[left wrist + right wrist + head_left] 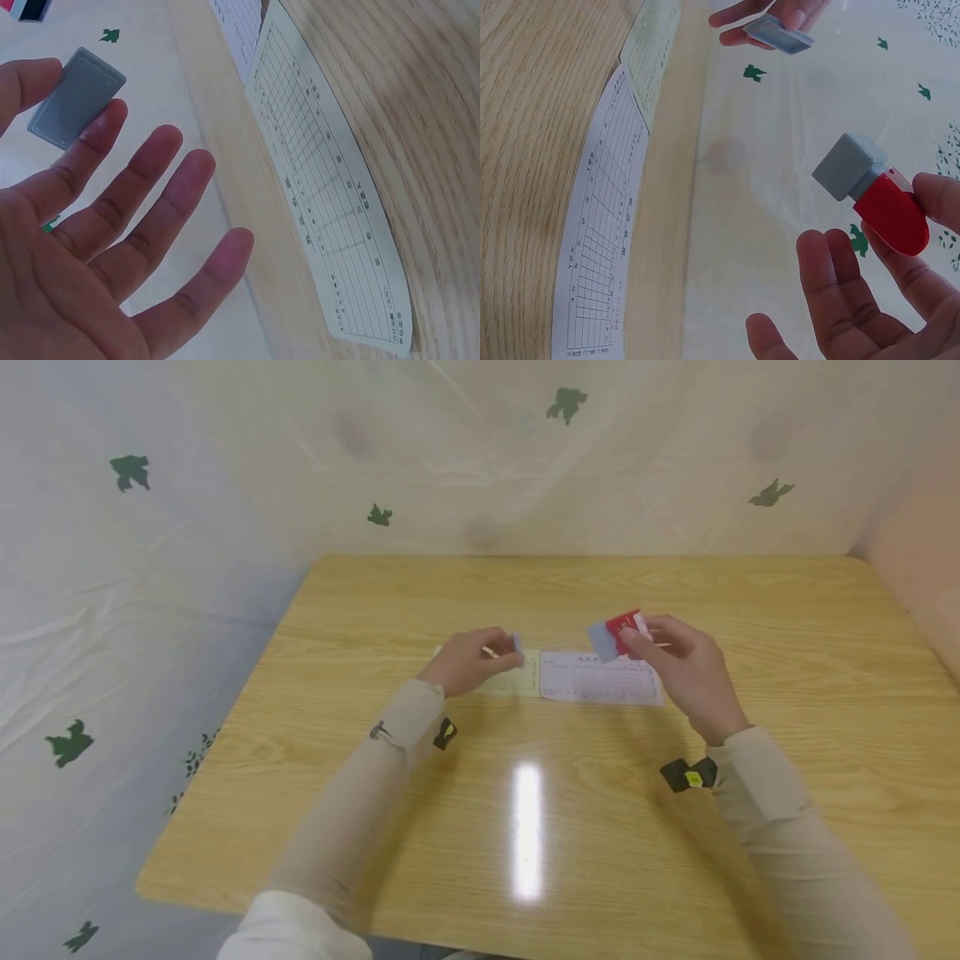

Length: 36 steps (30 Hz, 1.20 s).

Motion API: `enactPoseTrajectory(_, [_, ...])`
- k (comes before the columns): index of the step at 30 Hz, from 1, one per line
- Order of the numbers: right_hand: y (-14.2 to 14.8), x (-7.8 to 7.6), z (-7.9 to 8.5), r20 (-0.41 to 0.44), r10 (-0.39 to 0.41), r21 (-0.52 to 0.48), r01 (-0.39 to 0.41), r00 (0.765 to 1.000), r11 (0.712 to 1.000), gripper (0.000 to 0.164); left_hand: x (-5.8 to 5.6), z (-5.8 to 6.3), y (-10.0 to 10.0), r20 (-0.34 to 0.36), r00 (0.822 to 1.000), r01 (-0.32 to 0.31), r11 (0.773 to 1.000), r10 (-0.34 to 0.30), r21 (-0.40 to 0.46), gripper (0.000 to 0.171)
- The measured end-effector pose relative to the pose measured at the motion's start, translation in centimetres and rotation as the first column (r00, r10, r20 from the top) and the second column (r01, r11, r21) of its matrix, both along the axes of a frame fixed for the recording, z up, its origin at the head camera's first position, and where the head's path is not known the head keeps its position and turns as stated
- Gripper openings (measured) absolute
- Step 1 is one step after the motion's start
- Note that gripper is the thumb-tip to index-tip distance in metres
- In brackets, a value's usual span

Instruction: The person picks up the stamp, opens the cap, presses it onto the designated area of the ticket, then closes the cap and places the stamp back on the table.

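In the head view my right hand (690, 664) holds a stamp (625, 631) above the table, gripping its red handle between thumb and forefinger. The right wrist view shows the stamp (891, 214) tilted, its grey block-shaped end pointing up and left, with the other fingers spread below. My left hand (468, 662) pinches a small flat grey rectangular cap (77, 97) between thumb and forefinger, the other fingers loosely extended. Below the hands lie a white printed form (600, 685) and a pale green printed form (330, 187), side by side.
The wood-grain table (525, 585) extends around both forms, with a bright light reflection toward its front. Pale hanging sheeting (465, 460) with green bird shapes encloses the back and left side. A dark strap piece (688, 775) hangs at the right wrist.
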State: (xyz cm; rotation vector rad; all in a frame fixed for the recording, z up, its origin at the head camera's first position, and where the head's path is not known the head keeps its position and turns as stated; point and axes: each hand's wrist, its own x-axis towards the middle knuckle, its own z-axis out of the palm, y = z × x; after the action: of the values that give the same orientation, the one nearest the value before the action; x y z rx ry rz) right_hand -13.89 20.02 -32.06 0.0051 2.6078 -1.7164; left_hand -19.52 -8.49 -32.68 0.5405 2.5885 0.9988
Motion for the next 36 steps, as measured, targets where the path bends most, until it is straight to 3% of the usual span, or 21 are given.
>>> enactPoseTrajectory(15, [0.3, 0.0, -0.3, 0.01, 0.001, 0.003, -0.001, 1.0, 1.0, 0.053, -0.4, 0.3, -2.3, 0.028, 0.995, -0.095, 0.99, 0.099, -0.107, 0.037])
enactPoseTrajectory(25, [0.7, -0.1, -0.3, 0.021, -0.01, 0.012, 0.009, 1.0, 1.0, 0.053, -1.0, 0.1, -3.5, 0.025, 0.984, -0.168, 0.964, 0.177, -0.204, 0.04])
enactPoseTrajectory(36, [0.9, -0.2, -0.4, 0.023, -0.014, 0.033, 0.014, 1.0, 0.999, 0.054, -1.1, 0.1, -4.3, -0.029, 0.97, -0.24, 0.922, 0.243, -0.302, 0.04])
